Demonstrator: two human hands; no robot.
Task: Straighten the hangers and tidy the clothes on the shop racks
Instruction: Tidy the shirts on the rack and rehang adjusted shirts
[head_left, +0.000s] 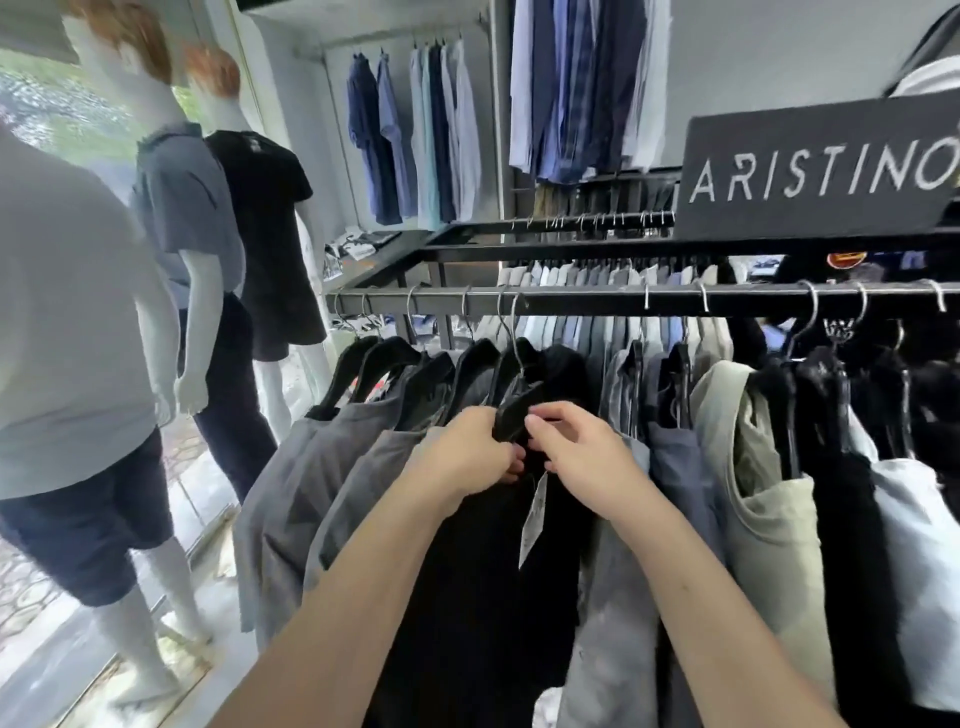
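A black metal rail (582, 301) runs across the view with several black hangers hooked on it. Grey garments (311, 467) hang at its left end, and pale green (769, 519), black and white ones at the right. In the middle hangs a black garment (483, 597) with a white price tag (534, 519). Its black hanger (517, 410) is tilted. My left hand (462, 454) grips the garment's top at the hanger's near end. My right hand (576, 452) pinches the hanger and fabric from the right.
Three white mannequins stand at the left by the window, the nearest (67, 338) close to the rack's left end. A black brand sign (815, 166) sits on the rack's top. Behind it a second rail (587, 224) and wall rails hold blue and white shirts (415, 135).
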